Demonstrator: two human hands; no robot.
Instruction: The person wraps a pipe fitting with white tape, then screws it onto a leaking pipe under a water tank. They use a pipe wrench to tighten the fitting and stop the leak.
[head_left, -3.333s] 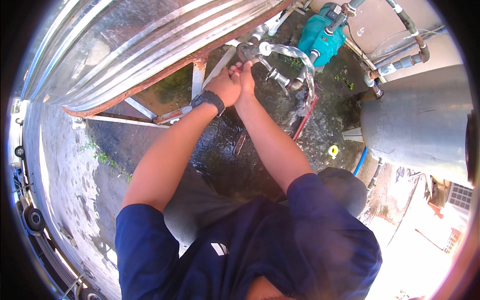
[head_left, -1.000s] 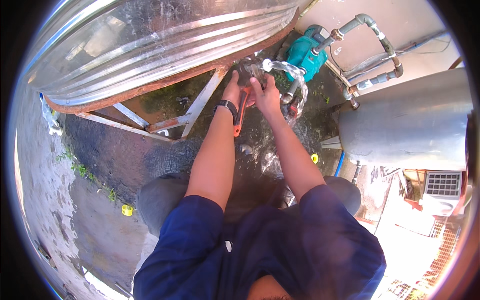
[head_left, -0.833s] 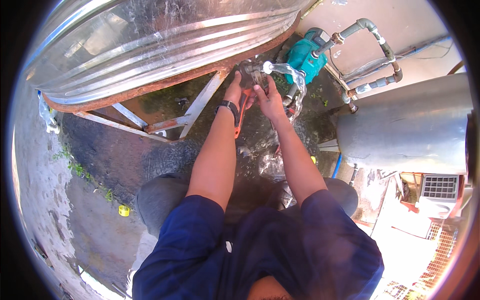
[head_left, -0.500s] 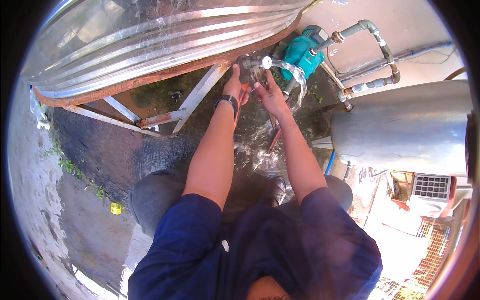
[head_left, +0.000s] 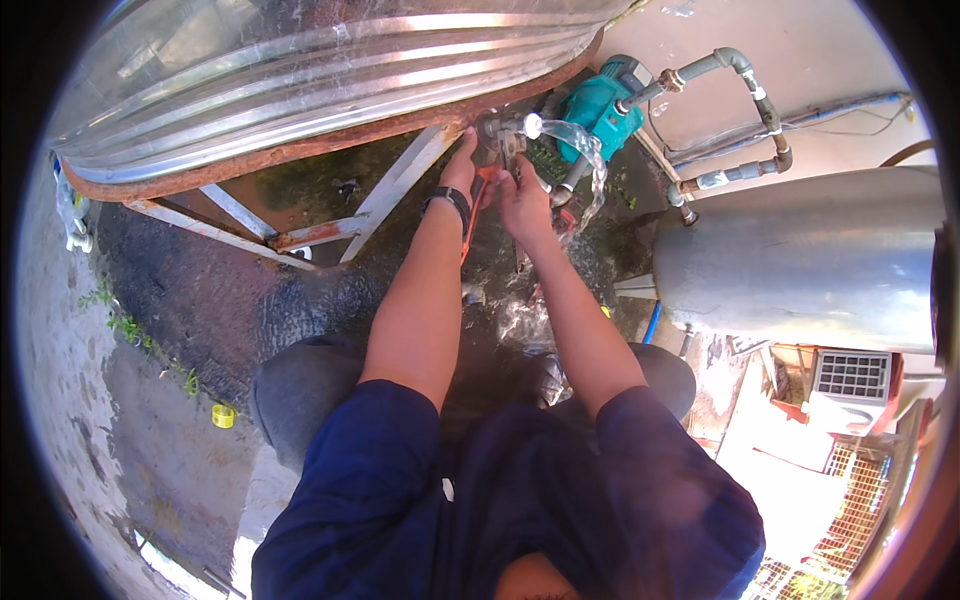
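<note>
Below the rusty rim of a corrugated metal tank, both hands are at a grey pipe fitting [head_left: 497,127]. A white outlet [head_left: 532,126] on it pours a stream of water [head_left: 592,160] to the right. My left hand [head_left: 460,172], with a dark wristwatch, closes at the fitting's left side around an orange-handled tool [head_left: 468,235], whose handle slants down beside the wrist. My right hand [head_left: 524,208] is closed just below the fitting on a dark, bar-like tool [head_left: 519,258]. The tools' jaws are hidden by fingers and shadow.
Right of the hands stands a teal pump [head_left: 600,108] with grey piping [head_left: 700,68]. A large steel cylinder [head_left: 800,260] lies farther right. The tank's rusty stand [head_left: 395,195] is on the left. A yellow ring [head_left: 223,416] lies on the ground. Water splashes on the wet floor [head_left: 525,325].
My right hand has moved down and left, closer to my left hand, and its fingers have closed in. The bar-like tool below it has shifted left. Water still pours.
</note>
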